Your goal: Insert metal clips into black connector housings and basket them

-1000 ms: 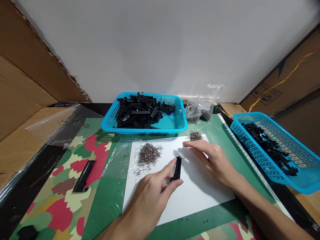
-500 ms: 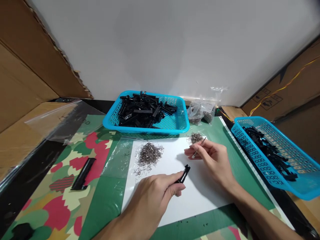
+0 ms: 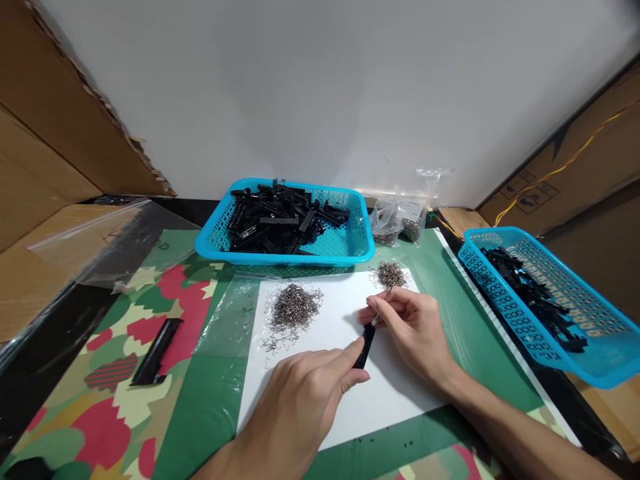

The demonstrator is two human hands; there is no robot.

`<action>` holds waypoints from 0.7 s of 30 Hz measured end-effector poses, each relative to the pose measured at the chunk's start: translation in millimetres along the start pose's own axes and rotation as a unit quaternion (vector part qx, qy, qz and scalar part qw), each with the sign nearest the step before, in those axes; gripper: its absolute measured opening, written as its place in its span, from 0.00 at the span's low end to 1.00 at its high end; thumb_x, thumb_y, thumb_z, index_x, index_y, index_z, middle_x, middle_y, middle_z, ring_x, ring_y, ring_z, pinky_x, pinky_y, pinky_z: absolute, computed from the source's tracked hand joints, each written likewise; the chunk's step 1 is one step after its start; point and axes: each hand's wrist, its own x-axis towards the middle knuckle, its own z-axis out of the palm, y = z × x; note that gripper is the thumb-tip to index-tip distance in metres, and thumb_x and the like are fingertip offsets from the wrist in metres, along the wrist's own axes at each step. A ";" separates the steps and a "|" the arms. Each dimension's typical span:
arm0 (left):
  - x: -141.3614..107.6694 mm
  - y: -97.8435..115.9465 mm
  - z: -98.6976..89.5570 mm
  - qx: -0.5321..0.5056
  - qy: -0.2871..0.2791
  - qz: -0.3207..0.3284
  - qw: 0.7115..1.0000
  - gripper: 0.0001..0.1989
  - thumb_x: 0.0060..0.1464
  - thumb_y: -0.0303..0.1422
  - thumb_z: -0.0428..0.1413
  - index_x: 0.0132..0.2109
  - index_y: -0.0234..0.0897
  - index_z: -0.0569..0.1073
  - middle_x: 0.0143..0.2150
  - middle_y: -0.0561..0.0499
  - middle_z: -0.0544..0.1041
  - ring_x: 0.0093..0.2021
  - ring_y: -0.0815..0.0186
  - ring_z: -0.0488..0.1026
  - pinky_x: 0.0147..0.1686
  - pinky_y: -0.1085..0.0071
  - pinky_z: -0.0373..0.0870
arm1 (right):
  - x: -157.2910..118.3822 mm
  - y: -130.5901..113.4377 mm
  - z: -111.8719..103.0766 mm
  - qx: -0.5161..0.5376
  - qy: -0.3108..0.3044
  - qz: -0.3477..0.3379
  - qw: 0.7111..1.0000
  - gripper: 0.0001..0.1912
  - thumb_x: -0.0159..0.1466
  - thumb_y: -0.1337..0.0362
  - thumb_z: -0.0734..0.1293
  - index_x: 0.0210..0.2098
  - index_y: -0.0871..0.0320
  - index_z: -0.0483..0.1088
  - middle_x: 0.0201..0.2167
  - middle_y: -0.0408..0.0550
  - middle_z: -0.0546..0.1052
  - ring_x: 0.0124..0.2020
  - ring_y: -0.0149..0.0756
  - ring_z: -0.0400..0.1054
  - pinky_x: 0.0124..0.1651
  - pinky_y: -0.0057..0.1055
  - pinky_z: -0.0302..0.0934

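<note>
Smooth pale wall (image 3: pixel 300 87) above a glossy green mat (image 3: pixel 215 380), flat white paper (image 3: pixel 343 303) and a perforated blue plastic basket (image 3: pixel 285 259).
Left hand (image 3: pixel 310 387), thumb and fingers closed on a narrow black plastic piece (image 3: pixel 367 342), slants it over the paper; right hand (image 3: pixel 415 327), fingers curled, pinches a slim rod-like tool (image 3: pixel 380 313) at its upper end. Tangled wiry metal bits (image 3: pixel 296 307) heap left.

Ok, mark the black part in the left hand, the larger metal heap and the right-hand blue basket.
Black part (image 3: pixel 367 345): head view, middle of its exposed length.
Larger metal heap (image 3: pixel 295 308): head view, centre of the pile.
Right-hand blue basket (image 3: pixel 493 301): head view, its near perforated wall.
</note>
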 end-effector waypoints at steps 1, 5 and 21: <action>-0.6 -0.1 0.5 0.008 0.000 0.003 1.000 0.17 0.71 0.27 0.54 0.63 0.43 0.74 0.31 0.56 0.80 0.29 0.62 0.76 0.27 0.67 0.61 | -0.9 0.2 0.1 -0.010 -0.002 -0.009 1.000 0.14 0.71 0.58 0.70 0.31 0.58 0.79 0.30 0.51 0.86 0.31 0.39 0.82 0.36 0.30 0.76; -2.3 -0.4 2.7 0.042 -0.002 0.011 0.999 0.21 0.71 0.28 0.55 0.68 0.43 0.69 0.33 0.56 0.81 0.30 0.60 0.78 0.28 0.65 0.64 | -4.5 0.4 -1.3 -0.071 -0.006 -0.059 0.996 0.11 0.71 0.61 0.69 0.33 0.56 0.79 0.30 0.48 0.86 0.29 0.37 0.81 0.34 0.29 0.75; -0.6 -5.9 1.8 0.054 -0.007 0.020 0.998 0.23 0.70 0.24 0.50 0.68 0.43 0.70 0.31 0.56 0.81 0.28 0.61 0.78 0.27 0.68 0.65 | -9.3 9.6 1.3 -0.127 -0.016 -0.118 0.985 0.10 0.72 0.63 0.67 0.36 0.56 0.80 0.31 0.48 0.86 0.28 0.36 0.81 0.33 0.28 0.71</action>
